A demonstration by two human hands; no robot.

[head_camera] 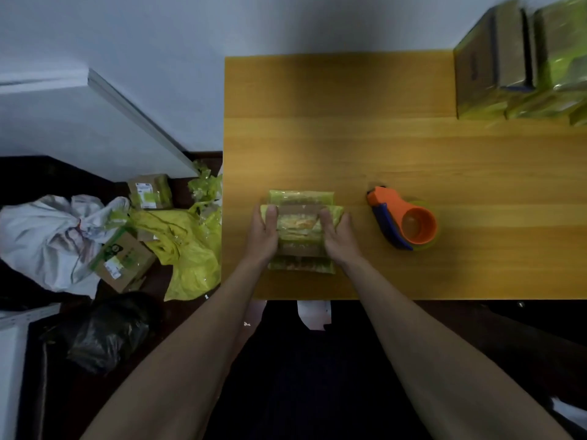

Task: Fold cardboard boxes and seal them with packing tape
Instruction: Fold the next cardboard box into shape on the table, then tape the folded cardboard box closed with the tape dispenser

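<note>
Hands first: the left hand (266, 234) clasps the left end of a small cardboard box (301, 231), thumb lying over its top edge, and the right hand (337, 235) clasps the right end in the same way, so the box is held between the two palms. The box sits on the bench (333, 138) near its near edge, and it is already wrapped in yellow-green tape with bare brown card showing in strips; its long axis runs left to right, straight across from hand to hand. An orange and blue tape dispenser (402, 220) lies on the bench just to the right of the box, clearly nearer the right hand, so that is probably the hand to fetch it for the next strip. A stack of taped boxes (521, 68) stands at the far right corner. On the floor to the left lie more boxes and bags.
</note>
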